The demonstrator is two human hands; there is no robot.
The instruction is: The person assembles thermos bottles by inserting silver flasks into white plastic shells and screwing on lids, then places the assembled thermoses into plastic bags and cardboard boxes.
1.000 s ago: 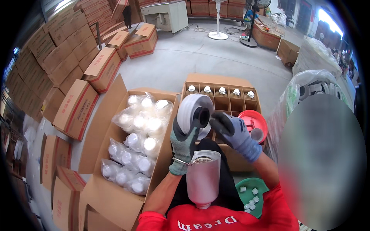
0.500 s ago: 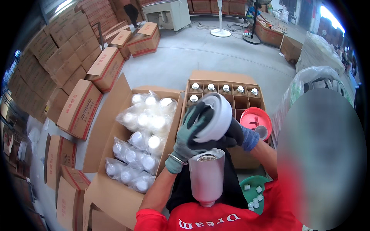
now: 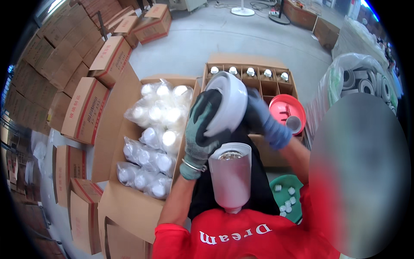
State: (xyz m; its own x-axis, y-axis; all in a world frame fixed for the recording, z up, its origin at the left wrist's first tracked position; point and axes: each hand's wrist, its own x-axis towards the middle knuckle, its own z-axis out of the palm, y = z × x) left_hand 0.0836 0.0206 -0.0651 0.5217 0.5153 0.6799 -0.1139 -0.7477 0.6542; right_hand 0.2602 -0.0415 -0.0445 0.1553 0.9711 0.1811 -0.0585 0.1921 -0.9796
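Observation:
My left hand (image 3: 201,123), in a green and dark grey glove, is closed round the side of a wide white round plastic piece (image 3: 228,103). The piece is tilted, its outer wall turned to the right. Against its right side is my right hand (image 3: 256,113), in a blue and dark glove; motion smears it and its fingers are partly hidden. Below both hands, a pale cylindrical flask body (image 3: 230,183) rests at my lap, narrow end toward me. Its wide threaded end opens away from me, with something shiny inside.
At left, an open carton (image 3: 101,142) holds several plastic-wrapped white pieces (image 3: 157,113). Ahead is a divided carton (image 3: 271,89) with white-capped bottles (image 3: 250,72). A red basin (image 3: 282,103) sits on its right side; a green basin (image 3: 280,196) with small white caps stands lower right. Closed cartons (image 3: 86,110) line the left.
Both hands have raised the white round piece slightly, and it stands more on edge. My right hand has moved up from beneath it to its right side. The view has tilted downward.

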